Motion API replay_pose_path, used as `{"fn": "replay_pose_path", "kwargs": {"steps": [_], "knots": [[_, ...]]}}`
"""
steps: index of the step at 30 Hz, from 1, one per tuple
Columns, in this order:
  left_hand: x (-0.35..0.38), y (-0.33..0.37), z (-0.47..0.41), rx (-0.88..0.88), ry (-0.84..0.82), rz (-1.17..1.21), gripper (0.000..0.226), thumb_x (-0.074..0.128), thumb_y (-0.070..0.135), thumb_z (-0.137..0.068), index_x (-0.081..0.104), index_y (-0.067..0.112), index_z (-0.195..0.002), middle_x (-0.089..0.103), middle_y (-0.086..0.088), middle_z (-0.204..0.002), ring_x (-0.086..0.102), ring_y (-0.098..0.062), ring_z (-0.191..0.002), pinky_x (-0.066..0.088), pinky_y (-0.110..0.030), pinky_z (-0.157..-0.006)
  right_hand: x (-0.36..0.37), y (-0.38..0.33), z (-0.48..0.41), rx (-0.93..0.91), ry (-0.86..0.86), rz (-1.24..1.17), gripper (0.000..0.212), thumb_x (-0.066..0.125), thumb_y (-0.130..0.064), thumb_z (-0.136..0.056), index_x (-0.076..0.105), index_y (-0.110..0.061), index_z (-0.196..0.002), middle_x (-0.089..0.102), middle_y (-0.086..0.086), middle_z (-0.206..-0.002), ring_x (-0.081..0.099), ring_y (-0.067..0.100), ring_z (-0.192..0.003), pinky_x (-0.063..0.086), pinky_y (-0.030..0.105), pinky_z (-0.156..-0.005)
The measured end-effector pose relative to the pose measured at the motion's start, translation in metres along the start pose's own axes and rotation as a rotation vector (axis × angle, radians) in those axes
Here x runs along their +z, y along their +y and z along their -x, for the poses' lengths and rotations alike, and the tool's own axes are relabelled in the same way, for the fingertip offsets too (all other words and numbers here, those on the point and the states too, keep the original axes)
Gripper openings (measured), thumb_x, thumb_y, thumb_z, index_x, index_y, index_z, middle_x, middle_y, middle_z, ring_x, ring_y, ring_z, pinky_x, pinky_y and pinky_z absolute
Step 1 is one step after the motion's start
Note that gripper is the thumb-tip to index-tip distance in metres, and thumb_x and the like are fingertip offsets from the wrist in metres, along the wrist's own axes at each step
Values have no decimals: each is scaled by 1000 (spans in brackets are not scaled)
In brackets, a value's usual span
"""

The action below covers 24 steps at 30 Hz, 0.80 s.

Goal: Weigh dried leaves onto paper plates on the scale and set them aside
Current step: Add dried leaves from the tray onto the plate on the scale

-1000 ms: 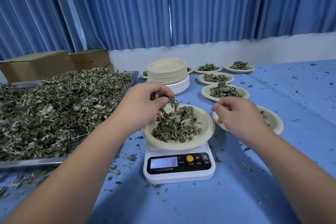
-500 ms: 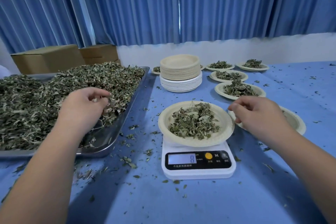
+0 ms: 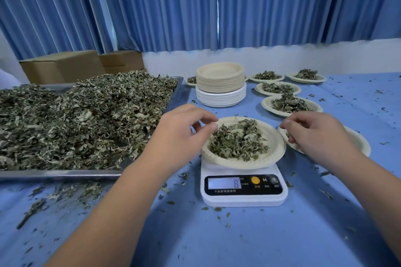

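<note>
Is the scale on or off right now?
On. The display on the scale is lit and reads 8, with the paper plate of dried leaves resting on top.

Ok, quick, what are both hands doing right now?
Left hand: fingers curled by the rim of the plate on the scale; cannot tell if it holds anything.
Right hand: open, loosely curled, holding nothing visible.

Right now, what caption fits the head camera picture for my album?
Left hand and right hand flank a leaf-filled paper plate on the scale.
</note>
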State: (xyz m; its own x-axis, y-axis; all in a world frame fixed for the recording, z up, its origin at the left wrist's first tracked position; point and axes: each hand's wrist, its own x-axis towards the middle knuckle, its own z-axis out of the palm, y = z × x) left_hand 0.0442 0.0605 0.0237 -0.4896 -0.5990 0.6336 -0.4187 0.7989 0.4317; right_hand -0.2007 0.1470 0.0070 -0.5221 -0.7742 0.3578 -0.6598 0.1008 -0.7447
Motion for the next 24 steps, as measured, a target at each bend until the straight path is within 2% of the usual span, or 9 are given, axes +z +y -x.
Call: {"fn": "replay_pose_path", "kwargs": {"steps": [3,6,10,14,18,21,24], "knots": [[2,5,-1,18,-20,27,13,72,23,-85,73,23,-98,63,13,-91,60,-5,-77,45,-15,-74,0,0,-1,-4,7,-11,25,58,-21,-90,67,-26,-68,65,3,-63,43,5,-38,32,23,-46],[6,12,-4,3,-131,5,20,72,29,-85,71,27,-105,60,14,-97,58,-3,-79,43,-13,-76,0,0,-1,-8,6,-20,24,58,-21,-90,67,-26,-68,65,8,-65,41,7,-38,34,22,-45],[12,22,-15,-42,-362,-145,30,67,41,-87,64,34,-116,54,16,-106,52,-2,-88,46,-26,-87,1,-1,-1,-34,-6,2,23,58,-22,-90,67,-26,-69,65,9,-66,44,6,-39,32,17,-39],[18,28,-23,-54,-443,-271,26,65,40,-89,64,36,-115,56,13,-105,48,-6,-94,45,-30,-87,1,1,-3,-40,-2,9,22,58,-24,-89,68,-26,-69,66,9,-67,44,6,-40,33,19,-40],[18,30,-26,-1,-374,-237,10,67,25,-90,71,30,-97,62,12,-96,52,-6,-89,45,-27,-87,2,3,-4,-60,2,22,21,58,-24,-89,68,-23,-71,67,9,-67,44,6,-43,34,23,-43],[17,29,-25,-17,-193,-109,9,69,18,-88,72,26,-88,61,16,-86,53,1,-80,41,-12,-79,2,3,-5,-60,1,20,20,58,-25,-89,68,-24,-72,67,7,-67,46,4,-44,32,22,-47],[18,28,-20,-114,1,80,12,72,12,-85,73,25,-85,63,15,-84,55,3,-75,43,-8,-71,2,3,-5,-56,2,17,21,58,-25,-90,68,-24,-72,67,6,-68,46,3,-43,33,22,-46]]}}
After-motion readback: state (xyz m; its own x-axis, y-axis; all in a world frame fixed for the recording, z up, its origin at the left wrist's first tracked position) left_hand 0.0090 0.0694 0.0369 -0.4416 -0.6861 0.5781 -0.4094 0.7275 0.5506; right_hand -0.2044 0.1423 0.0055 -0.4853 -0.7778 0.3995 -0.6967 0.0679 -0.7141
